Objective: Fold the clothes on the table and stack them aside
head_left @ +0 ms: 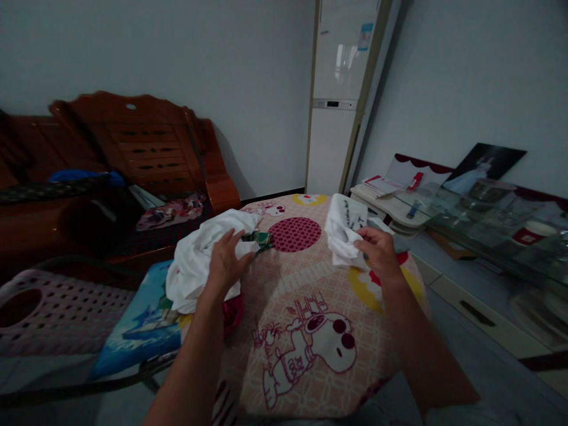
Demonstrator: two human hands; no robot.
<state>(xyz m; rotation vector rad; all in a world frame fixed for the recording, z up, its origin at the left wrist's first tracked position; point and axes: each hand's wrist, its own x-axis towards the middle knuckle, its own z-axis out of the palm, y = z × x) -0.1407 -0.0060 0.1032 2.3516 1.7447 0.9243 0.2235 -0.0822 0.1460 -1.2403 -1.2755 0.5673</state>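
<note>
On the left of the table lies a heaped pile of white cloth [195, 254]. My left hand [227, 257] rests at its right side, thumb and fingers apart, with white fabric showing between them. A bit of dark green checked cloth [262, 239] pokes out just beyond that hand. At the table's far right is a folded white garment [344, 225] with black lettering. My right hand [379, 248] pinches its near right edge between thumb and fingers. Under the left pile, something dark red [233, 313] is partly hidden.
A pink patterned cloth [306, 284] with cartoon dogs covers the table. Left are a blue printed cushion [137, 331], a pink perforated plastic chair [66, 307] and a wooden sofa [146, 148]. A glass-topped cabinet [488, 219] with bowls and papers stands right.
</note>
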